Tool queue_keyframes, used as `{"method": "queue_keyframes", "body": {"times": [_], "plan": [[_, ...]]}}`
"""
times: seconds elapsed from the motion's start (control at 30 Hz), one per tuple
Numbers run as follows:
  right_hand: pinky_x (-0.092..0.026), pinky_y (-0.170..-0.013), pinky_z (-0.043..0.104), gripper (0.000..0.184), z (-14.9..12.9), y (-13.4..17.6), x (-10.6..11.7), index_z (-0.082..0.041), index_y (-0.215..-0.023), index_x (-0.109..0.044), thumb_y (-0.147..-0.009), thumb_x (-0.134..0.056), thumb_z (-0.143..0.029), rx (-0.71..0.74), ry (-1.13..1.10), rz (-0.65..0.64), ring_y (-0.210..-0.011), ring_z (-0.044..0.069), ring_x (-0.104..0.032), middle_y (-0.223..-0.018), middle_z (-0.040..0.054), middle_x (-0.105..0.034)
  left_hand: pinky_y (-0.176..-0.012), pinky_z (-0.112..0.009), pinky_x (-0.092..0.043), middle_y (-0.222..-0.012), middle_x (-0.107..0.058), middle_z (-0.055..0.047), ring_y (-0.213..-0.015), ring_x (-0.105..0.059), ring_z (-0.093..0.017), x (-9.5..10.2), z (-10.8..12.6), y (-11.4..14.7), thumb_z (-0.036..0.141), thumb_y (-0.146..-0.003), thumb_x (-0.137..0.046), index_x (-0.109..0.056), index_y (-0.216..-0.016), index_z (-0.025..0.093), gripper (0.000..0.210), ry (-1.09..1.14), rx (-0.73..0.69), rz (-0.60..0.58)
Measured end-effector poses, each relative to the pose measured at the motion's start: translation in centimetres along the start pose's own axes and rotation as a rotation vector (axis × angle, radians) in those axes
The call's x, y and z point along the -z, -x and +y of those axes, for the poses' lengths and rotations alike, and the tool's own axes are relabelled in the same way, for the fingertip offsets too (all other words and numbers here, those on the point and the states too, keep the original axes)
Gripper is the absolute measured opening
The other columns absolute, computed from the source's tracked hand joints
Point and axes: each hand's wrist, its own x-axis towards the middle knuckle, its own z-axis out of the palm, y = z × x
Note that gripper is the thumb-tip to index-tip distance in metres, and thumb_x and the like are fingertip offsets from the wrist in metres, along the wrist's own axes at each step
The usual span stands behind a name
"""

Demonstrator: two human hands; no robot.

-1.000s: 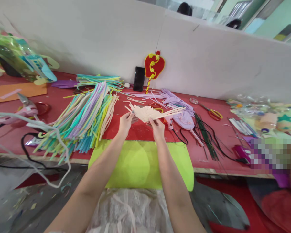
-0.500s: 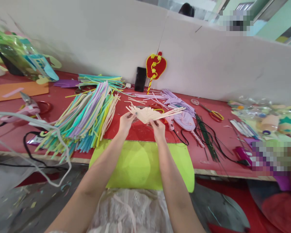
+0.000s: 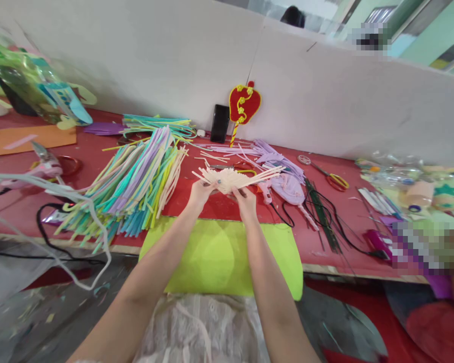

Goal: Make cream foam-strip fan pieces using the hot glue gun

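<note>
Left hand: the left hand (image 3: 203, 190) pinches the lower left part of the cream piece (image 3: 229, 179), its fingers partly hidden by the work.
Right hand: the right hand (image 3: 245, 196) pinches the same piece lower down on its right side, thumb toward the wearer.
Cream piece: held between both hands; a dense, pleated-looking middle, with loose strand ends spreading out past the left hand and longer ones reaching beyond the right.
Below the hands: a red sheet (image 3: 219, 207), and nearer the body a yellow-green mat (image 3: 212, 257) showing between the forearms.
Left of the left hand: a large bundle of fuzzy stems (image 3: 136, 176) in lilac, aqua, yellow and cream; farther left, a pink glue gun (image 3: 38, 171).
Just right of the right hand: a pink-and-white glue gun (image 3: 265, 191), then a lilac fan-like piece (image 3: 287, 188), and past that some dark green stems (image 3: 321, 217).
Farther right: scissors (image 3: 336, 181) with yellow-and-red handles.
Beyond the hands: a black phone (image 3: 220, 123) leaning on the pale wall (image 3: 166, 65), beside a red fan shape (image 3: 245, 104) with yellow trim and small yellow flowers.
</note>
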Motion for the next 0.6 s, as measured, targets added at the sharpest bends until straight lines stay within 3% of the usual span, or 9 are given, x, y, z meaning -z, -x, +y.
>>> {"method": "queue_keyframes", "body": {"times": [0.13, 0.6], "plan": [[-0.059, -0.073, 0.036, 0.041, -0.09, -0.01, -0.02, -0.016, -0.09, -0.07, -0.062, -0.074, -0.047, -0.005, 0.019, 0.026, -0.078, 0.019, -0.066, -0.089, 0.0039, -0.072, -0.082, -0.039, -0.056, -0.082, -0.074, -0.007, -0.076, -0.069, -0.021, -0.17, 0.07, 0.07, 0.031, -0.047, -0.087, -0.071, -0.082, 0.009, 0.045, 0.015, 0.003, 0.028], [-0.054, -0.057, 0.026, 0.046, -0.12, 0.19, 0.22, -0.014, -0.086, -0.069, -0.059, -0.075, -0.05, -0.033, 0.061, 0.167, -0.07, 0.016, -0.063, -0.08, 0.0039, -0.071, -0.083, -0.039, -0.056, -0.085, -0.074, -0.007, -0.077, -0.069, -0.021, -0.11, 0.65, 1.02, 0.025, -0.051, -0.086, -0.07, -0.084, 0.009, 0.04, -0.013, 0.063, 0.04]]}}
